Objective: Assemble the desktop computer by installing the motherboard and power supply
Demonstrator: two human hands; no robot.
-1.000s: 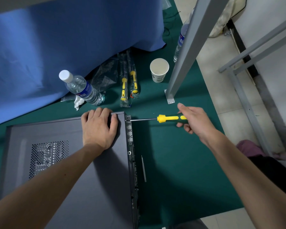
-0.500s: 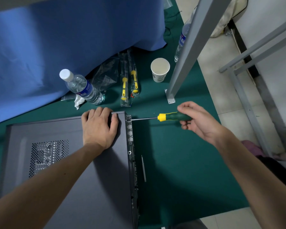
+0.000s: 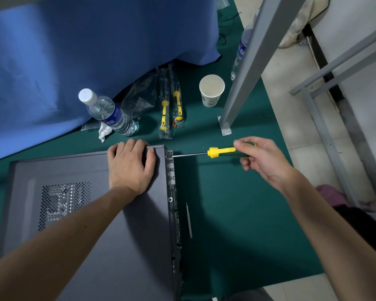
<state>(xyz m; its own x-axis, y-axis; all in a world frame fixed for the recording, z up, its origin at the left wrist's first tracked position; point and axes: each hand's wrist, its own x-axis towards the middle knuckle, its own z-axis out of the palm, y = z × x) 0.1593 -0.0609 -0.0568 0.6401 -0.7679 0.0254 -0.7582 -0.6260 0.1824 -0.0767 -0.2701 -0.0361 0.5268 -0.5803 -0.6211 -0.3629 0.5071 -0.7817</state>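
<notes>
The dark grey computer case (image 3: pixel 85 213) lies on its side on the green mat, its closed side panel facing up with a perforated vent at the left. My left hand (image 3: pixel 130 168) presses flat on the panel's far right corner. My right hand (image 3: pixel 263 159) grips the handle of a yellow and green screwdriver (image 3: pixel 220 152). The shaft runs level to the left, and its tip touches the top of the case's rear edge (image 3: pixel 169 156).
A water bottle (image 3: pixel 109 115), crumpled tissue, two bagged screwdrivers (image 3: pixel 170 109) and a paper cup (image 3: pixel 212 90) stand beyond the case. A grey metal post (image 3: pixel 243 74) is bolted to the mat, with a second bottle behind it. Blue cloth (image 3: pixel 74 61) covers the far left.
My right hand has shifted its grip on the screwdriver handle, and the handle has rotated. The tip stays at the case's rear edge. My left hand has not moved.
</notes>
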